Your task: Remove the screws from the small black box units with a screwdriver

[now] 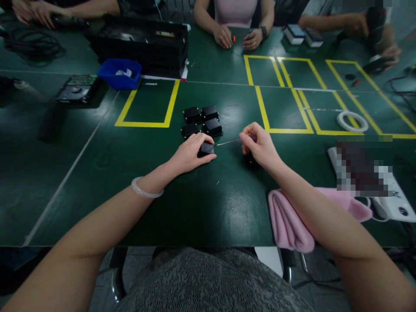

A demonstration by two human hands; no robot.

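My left hand [191,151] is closed round a small black box [207,149] on the green table, thumb and fingers on its sides. Between the fingers of my right hand [258,145] is a thin screwdriver [227,142], its metal shaft pointing left. The screwdriver's tip reaches the box's right side; whether it sits in a screw is too small to tell. Several similar black boxes [212,126] with small metal screws at their edges stand just beyond my left hand. A dark piece [249,158] lies partly hidden under my right hand. One tiny screw [217,182] rests nearer me.
Yellow tape outlines [286,131] mark the table. A blue bin [120,73], a circuit-board device [78,89] and a large black case [139,43] stand at the left. To the right are a pink cloth [289,221], a white tape roll [352,121] and a white power strip [401,203]. Co-workers' hands [222,37] are across the table.
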